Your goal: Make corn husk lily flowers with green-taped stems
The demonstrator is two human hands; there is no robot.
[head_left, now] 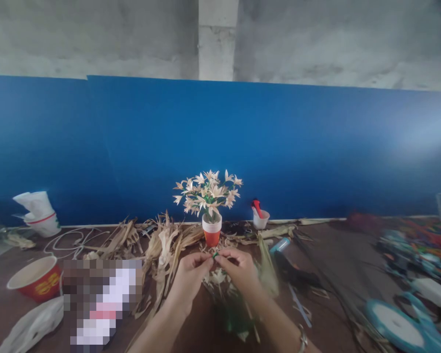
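My left hand (193,272) and my right hand (240,267) meet at the centre, thumbs and fingertips pinched together. Between them is a small green piece (215,255), mostly covered by the fingers, so its kind cannot be made out. Just beyond stands a red and white pot (211,234) with a bunch of pale artificial flowers (213,190) on green stems. Below the hands, loose pale flowers (218,277) and a blurred green thing (238,316) lie on the brown table (202,328).
Dry corn husks (165,245) lie left of the pot. A red paper bowl (36,279) sits at the left. Behind stands a white cup (260,219) with a red-handled tool. At the right are a ribbon spool (395,326) and blurred coloured strands (426,240).
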